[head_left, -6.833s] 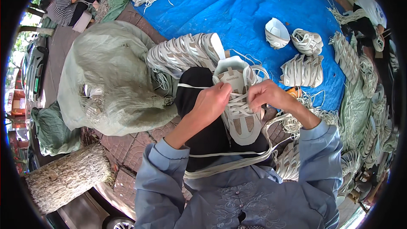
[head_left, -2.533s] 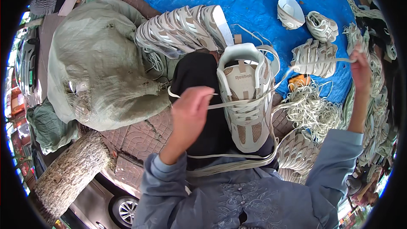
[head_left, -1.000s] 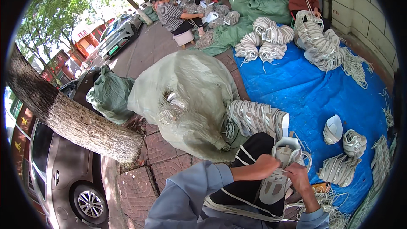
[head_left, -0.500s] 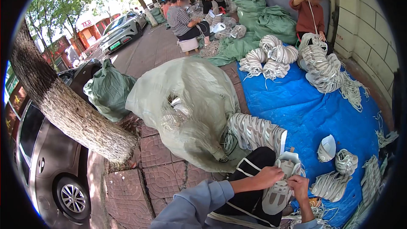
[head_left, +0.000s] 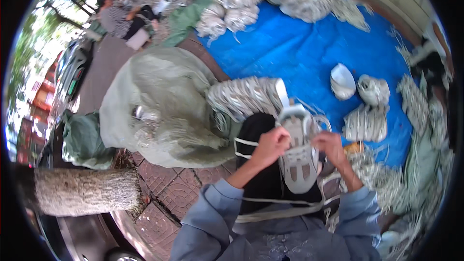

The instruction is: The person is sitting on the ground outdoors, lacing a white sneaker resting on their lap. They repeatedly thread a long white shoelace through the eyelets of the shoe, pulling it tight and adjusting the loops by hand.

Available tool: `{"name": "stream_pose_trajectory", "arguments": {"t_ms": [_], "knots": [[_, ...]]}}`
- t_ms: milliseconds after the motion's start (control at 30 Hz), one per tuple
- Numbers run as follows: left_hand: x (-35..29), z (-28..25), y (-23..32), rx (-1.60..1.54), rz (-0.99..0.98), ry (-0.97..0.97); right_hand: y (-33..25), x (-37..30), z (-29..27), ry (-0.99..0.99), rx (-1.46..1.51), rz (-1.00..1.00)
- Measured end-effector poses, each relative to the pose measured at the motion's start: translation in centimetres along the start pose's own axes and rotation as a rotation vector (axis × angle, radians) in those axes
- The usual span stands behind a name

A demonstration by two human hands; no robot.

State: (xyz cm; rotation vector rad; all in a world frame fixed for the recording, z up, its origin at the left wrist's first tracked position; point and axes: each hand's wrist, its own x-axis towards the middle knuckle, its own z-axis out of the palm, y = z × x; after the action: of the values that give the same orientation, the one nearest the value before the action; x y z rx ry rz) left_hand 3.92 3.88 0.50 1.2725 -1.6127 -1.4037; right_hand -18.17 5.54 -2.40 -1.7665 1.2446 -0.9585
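A grey and white shoe upper [head_left: 298,171] with no sole visible rests on my black-trousered lap, toe end toward me. Laces cross its lower eyelets. At the left edge of its opening, my left hand [head_left: 273,145] is closed in a pinch; what its fingertips hold is hidden. On the other side, my right hand [head_left: 329,146] pinches near a white shoelace [head_left: 323,120] that loops up beside the upper; motion blurs the fingers somewhat. Lengths of pale cord [head_left: 280,204] lie across my legs.
A large pale sack [head_left: 159,96] stands left of my knee, beside a row of nested shoe uppers [head_left: 246,97]. More uppers [head_left: 366,123] sit on a blue tarp [head_left: 290,43]. Lace bundles [head_left: 379,176] lie at right, a tree trunk [head_left: 87,191] at left. People sit farther off.
My view has swung right and downward, so the surroundings sit differently. My hands have moved apart, from close together over the upper to either side of it.
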Motion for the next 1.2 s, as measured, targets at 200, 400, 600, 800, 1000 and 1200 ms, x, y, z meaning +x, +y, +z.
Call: {"name": "stream_pose_trajectory", "arguments": {"t_ms": [200,400,600,800,1000,1200], "knots": [[0.2,1.5,1.6,0.199,-0.109,-0.138,-0.9,-0.5,-0.6,0.028,0.036,0.105],[1.2,2.8,0.8,0.497,-0.013,-0.129,-0.7,0.0,0.1,0.008,-0.395,-0.127],[2.1,3.5,1.1,0.477,-0.139,-0.117,-1.0,1.1,0.5,-0.109,-0.708,-0.382],[3.3,4.0,2.4,0.265,-0.315,-0.229,-0.8,2.0,-0.1,-0.107,-0.593,-0.462],[3.3,3.3,-0.3,0.548,0.183,-0.201,1.2,-1.2,2.9,0.173,0.419,0.248],[4.7,6.0,-1.3,0.735,0.088,-0.209,2.3,-0.6,1.0,0.127,0.370,0.309]]}}
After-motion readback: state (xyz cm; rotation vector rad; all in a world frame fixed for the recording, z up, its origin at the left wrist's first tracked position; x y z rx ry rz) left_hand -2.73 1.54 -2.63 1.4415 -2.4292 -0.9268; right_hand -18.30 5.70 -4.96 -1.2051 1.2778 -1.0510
